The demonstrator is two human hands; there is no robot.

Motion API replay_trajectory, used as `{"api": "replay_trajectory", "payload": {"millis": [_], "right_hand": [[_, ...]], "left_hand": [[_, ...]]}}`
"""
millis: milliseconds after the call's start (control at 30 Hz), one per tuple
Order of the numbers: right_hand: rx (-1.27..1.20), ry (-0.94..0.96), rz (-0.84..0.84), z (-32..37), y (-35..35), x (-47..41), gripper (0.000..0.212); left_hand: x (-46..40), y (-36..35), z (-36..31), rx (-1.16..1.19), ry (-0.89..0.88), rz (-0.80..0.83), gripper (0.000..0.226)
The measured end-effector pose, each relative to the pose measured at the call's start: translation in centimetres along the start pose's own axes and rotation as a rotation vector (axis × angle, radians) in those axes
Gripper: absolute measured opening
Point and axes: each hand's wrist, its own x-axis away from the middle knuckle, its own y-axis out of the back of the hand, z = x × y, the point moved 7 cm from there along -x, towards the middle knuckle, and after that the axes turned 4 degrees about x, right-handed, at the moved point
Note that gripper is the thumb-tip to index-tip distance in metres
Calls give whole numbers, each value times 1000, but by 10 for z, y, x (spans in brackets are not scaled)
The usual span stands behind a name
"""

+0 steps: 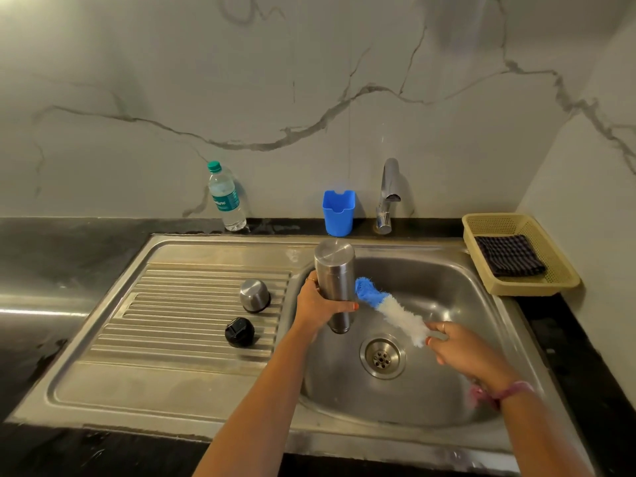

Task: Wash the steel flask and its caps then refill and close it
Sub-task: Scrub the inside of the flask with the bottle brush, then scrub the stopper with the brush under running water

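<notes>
Over the sink point(481, 339) basin, the left hand point(315, 309) grips the steel flask point(335, 284) — upended, base up (long axis near vertical) — while the right hand point(457, 349) pinches a brush point(389, 309) beside it.

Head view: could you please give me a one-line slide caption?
Left hand holds the flask over the sink; right hand scrubs it with a brush.
</notes>
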Motion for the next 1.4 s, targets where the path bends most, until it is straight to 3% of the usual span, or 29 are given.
{"api": "replay_trajectory", "payload": {"millis": [333, 600, 800, 1067, 1400], "right_hand": [[-59, -28, -60, 31, -22, 0, 41], [-314, -133, -218, 55, -67, 4, 34], [-478, -88, -266, 79, -104, 11, 23], [-603, -133, -274, 100, -142, 2, 15], [-603, -159, -313, 121, -160, -6, 13]], "left_hand": [[-16, 43, -20, 72, -57, 51, 88], [-18, 144, -75, 162, -151, 54, 76], [-18, 237, -92, 172, -194, 9, 73], [-20, 327, -69, 174, -157, -98, 74], [-26, 351, -18, 87, -120, -132, 77]]}}
